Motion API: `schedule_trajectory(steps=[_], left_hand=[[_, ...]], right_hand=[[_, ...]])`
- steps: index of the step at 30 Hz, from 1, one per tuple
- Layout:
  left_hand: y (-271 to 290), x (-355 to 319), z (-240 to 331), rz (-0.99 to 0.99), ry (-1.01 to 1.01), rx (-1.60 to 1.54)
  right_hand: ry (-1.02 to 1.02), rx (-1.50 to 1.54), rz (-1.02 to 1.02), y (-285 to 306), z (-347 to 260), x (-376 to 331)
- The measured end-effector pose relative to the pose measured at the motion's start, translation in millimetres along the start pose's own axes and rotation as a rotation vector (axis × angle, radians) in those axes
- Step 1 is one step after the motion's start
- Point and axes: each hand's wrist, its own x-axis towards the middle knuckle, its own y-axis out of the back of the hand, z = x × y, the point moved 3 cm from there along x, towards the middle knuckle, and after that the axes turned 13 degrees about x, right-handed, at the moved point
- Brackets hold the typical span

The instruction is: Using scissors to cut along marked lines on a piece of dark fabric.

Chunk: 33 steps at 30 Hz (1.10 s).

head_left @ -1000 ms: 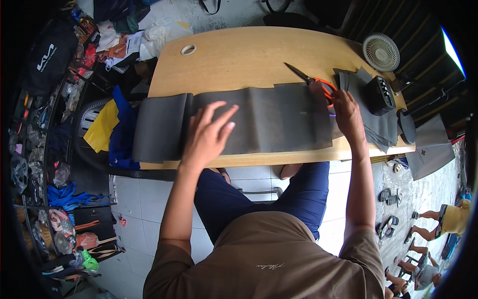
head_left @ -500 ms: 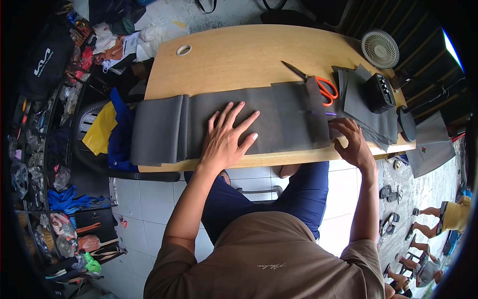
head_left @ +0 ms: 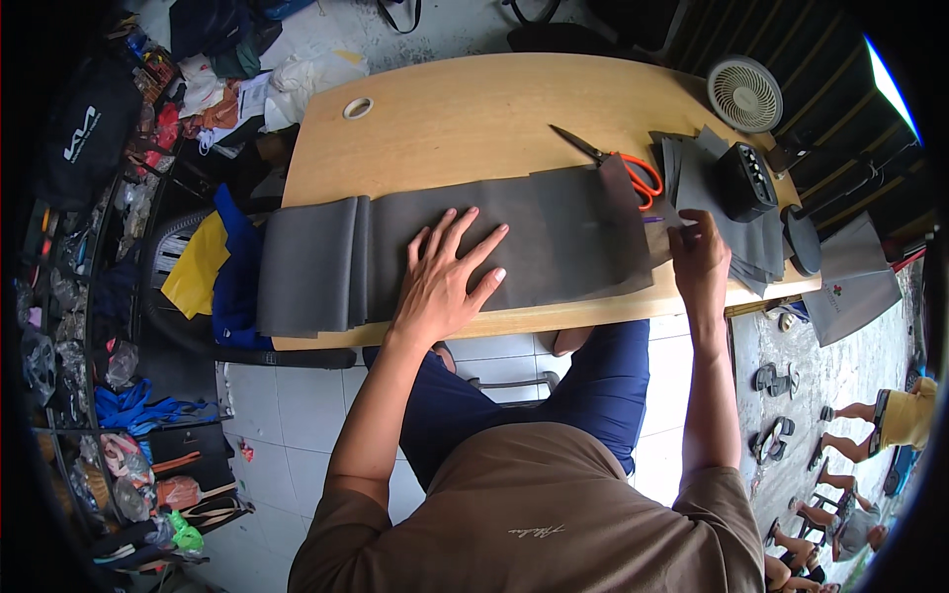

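Observation:
A long strip of dark grey fabric (head_left: pixel 504 232) lies along the near side of the wooden table, its left end folded in layers (head_left: pixel 308 265). My left hand (head_left: pixel 443 272) rests flat on the strip, fingers spread. Just past the strip's right end, my right hand (head_left: pixel 702 265) is raised with thumb and fingers pinched together. A thin edge of the grey fabric seems to run up to its fingertips, blurred there. Orange-handled scissors (head_left: pixel 645 181) lie beyond the strip's right end, partly covered by it. A purple pen (head_left: pixel 653 218) shows beside that end.
Grey sheets (head_left: pixel 766 242) are piled at the table's right, with a black box-shaped device (head_left: pixel 748 183) on them. A small fan (head_left: pixel 744 94) stands behind. A tape roll (head_left: pixel 358 108) lies far left. Yellow cloth (head_left: pixel 195 272) and blue cloth (head_left: pixel 237 262) hang beside the table's left edge.
My right hand has risen and moved slightly away from me, its fingers closing into a pinch. The fabric's right end has shifted with it. My left hand stays flat on the strip.

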Motion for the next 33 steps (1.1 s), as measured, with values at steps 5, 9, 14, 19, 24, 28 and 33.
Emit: schedule_trajectory(steps=[5, 9, 14, 19, 24, 28, 33], left_hand=[[1, -1, -1, 0.011, 0.001, -0.013], [2, 1, 0, 0.018, -0.001, -0.045], [7, 3, 3, 0.002, 0.018, -0.039], [7, 4, 6, 0.001, 0.024, -0.022], [5, 3, 6, 0.048, 0.025, -0.056], [8, 6, 10, 0.037, 0.03, -0.041], [5, 11, 11, 0.111, -0.012, -0.084]], right_hand=[[0.187, -0.141, 0.131, 15, -30, 19], [0.276, -0.145, 0.185, 29, -24, 36], [0.095, -0.112, 0.167, 45, -39, 49], [0.026, -0.118, 0.22, 73, -31, 65], [0.141, -0.147, 0.258, 101, -37, 78], [0.08, 0.037, 0.179, 90, -95, 63], [0.051, 0.78, -0.03, 37, -135, 35]])
